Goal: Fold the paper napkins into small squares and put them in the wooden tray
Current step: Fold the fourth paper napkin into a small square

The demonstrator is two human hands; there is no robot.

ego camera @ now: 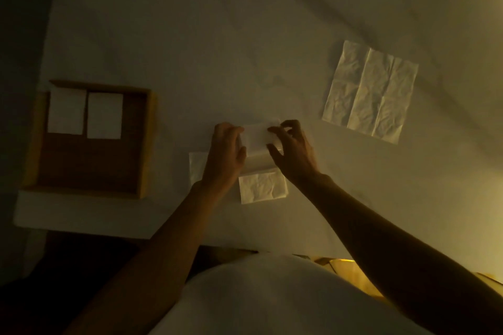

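Head view, dim warm light. Bench [190, 35] covered by a pale, wrinkled cloth. Both hands meet near the centre over one partly folded napkin [257, 134]. Left hand [227, 152] curled, fingers pressed against the napkin's left edge, thumb on the paper. Right hand [292, 149] pinches the napkin's right side, fingertips at the far corner and thumb lower down on the near part; fingers bent, not spread. The napkin's far portion appears lifted or doubled over the near portion; exact number of folds cannot be told. Under the wrists lies more napkin paper [262, 187], creased, flat on the cloth, its left part showing beyond the left wrist. An unfolded napkin [370, 91] lies flat well to the right, creased into panels. Wooden tray [148, 141] sits at the left, holding two folded napkins [84, 114] side by side along its far edge, just apart.
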